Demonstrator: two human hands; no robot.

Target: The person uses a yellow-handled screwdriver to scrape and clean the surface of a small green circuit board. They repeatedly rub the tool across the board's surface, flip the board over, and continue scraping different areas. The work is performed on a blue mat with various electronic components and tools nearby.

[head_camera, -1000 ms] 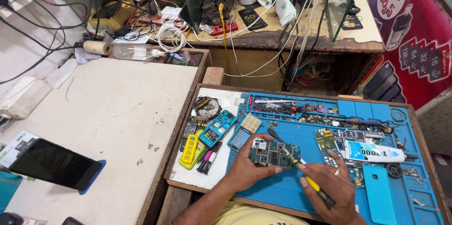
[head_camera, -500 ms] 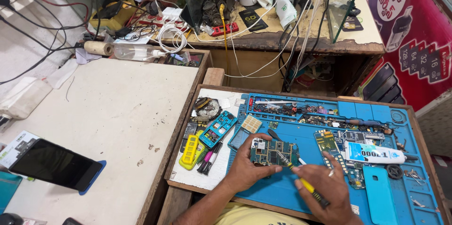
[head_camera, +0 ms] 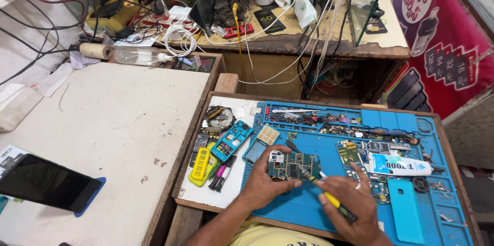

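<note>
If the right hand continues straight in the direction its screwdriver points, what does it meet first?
Most likely the circuit board: the right hand aims its screwdriver up-left, tip already at that board's edge.

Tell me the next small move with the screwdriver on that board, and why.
Probably press the screwdriver tip down and turn. The right hand holds it slanted, tip at the circuit board's right edge, and the left hand already braces the board on the blue mat. Whether the tip sits in a screw is too small to tell.
</note>
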